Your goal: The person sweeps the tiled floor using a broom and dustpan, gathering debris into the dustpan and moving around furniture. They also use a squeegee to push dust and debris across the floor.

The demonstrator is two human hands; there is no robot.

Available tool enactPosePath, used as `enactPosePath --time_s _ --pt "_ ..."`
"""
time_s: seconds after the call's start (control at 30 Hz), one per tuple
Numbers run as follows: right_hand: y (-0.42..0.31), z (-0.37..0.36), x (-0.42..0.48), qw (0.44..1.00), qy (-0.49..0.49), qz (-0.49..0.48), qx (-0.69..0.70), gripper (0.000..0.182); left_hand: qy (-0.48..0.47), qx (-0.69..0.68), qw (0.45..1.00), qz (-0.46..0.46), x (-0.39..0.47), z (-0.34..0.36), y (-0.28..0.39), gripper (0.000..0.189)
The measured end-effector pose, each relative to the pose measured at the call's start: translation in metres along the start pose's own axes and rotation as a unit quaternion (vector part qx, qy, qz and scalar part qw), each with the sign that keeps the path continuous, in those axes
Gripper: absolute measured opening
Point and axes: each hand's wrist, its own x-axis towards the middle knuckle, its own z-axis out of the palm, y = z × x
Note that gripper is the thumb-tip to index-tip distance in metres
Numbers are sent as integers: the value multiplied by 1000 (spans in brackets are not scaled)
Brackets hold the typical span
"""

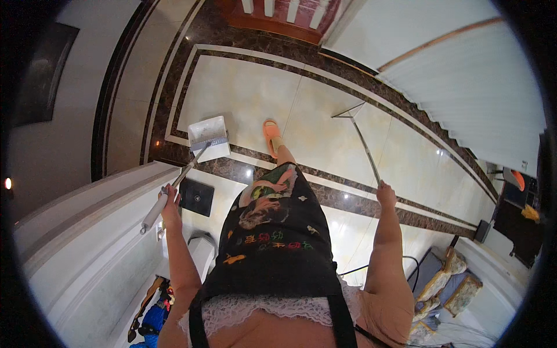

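My left hand (170, 203) is closed around the grey handle of a long-handled dustpan (216, 150), whose white pan rests on the pale tiled floor near the dark border strip, left of my foot. In my right hand (386, 194) is the end of a thin metal pole (369, 153). This pole runs away from me to a narrow triangular head (349, 111) on the tiles; whether it is a broom or a squeegee I cannot tell. An orange slipper (272, 138) on one foot stands between the two tools. A dark printed apron (278, 235) covers my front.
A flat black device (196, 197) lies by the white wall ledge on the left. A wooden step with white balusters (292, 11) is at the top. White sheeting (461, 87) hangs at the upper right. Cushioned furniture (462, 292) and a black cable (407, 257) are at the lower right.
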Motion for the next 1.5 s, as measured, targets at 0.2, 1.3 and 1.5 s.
enactPosePath --time_s 0.2,1.3,1.5 --pt "12 7 -57 994 -8 -109 1 41 27 3 1000 8 -14 -18 -11 29" --pt "502 -18 150 991 -7 -32 -132 39 38 23 999 -12 -305 186 -97 35" --pt "493 33 66 988 43 -143 -47 42 18 -54 998 -6 -359 163 -140 33"
